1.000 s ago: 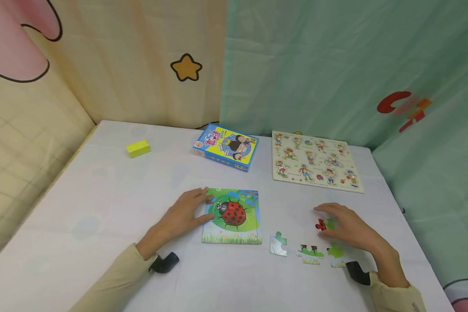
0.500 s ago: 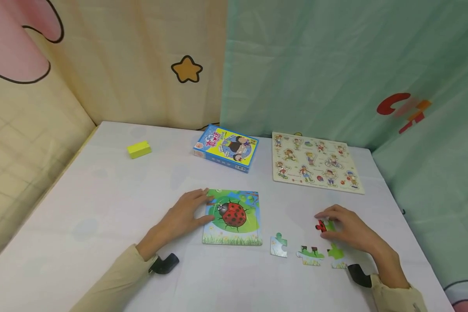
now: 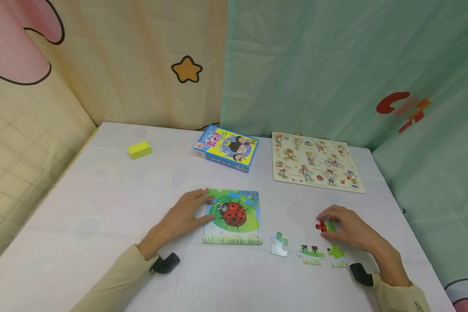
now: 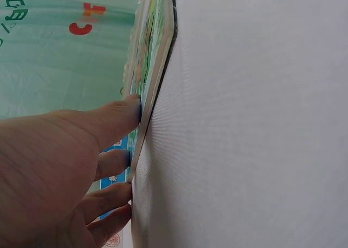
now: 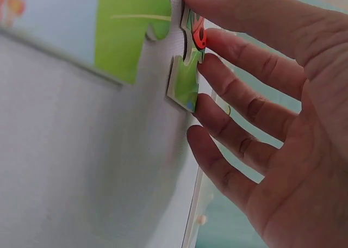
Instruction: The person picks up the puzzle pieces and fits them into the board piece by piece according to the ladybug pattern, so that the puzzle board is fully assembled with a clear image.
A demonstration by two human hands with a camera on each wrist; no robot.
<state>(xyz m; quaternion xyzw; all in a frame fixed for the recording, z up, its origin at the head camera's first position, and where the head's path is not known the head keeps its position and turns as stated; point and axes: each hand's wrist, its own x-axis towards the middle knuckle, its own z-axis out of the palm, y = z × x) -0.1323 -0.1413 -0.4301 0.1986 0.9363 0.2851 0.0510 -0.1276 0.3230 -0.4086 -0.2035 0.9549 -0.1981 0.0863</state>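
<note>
A square ladybug puzzle (image 3: 234, 232) lies flat in the middle of the table. My left hand (image 3: 181, 214) rests at its left side, thumb and fingertips on the edge; the left wrist view shows the thumb against the rim of the board (image 4: 155, 68). To the right, my right hand (image 3: 349, 227) pinches a red and green puzzle piece (image 5: 186, 82) between thumb and fingers, close over the table. Part of that piece is hidden under the hand in the head view. Three loose puzzle pieces lie nearer: a pale one (image 3: 278, 246), a grassy one (image 3: 311, 255) and a green one (image 3: 337, 255).
Along the back stand a yellow block (image 3: 139, 150), a blue and yellow card box (image 3: 226, 148) and a wooden board with figures (image 3: 316, 162). A white cloth covers the table (image 3: 218, 281). Printed curtains (image 3: 296, 65) hang behind and at the sides.
My right thumb and fingertips have drawn closer together on the red and green puzzle piece. The left hand and the ladybug puzzle have stayed in place.
</note>
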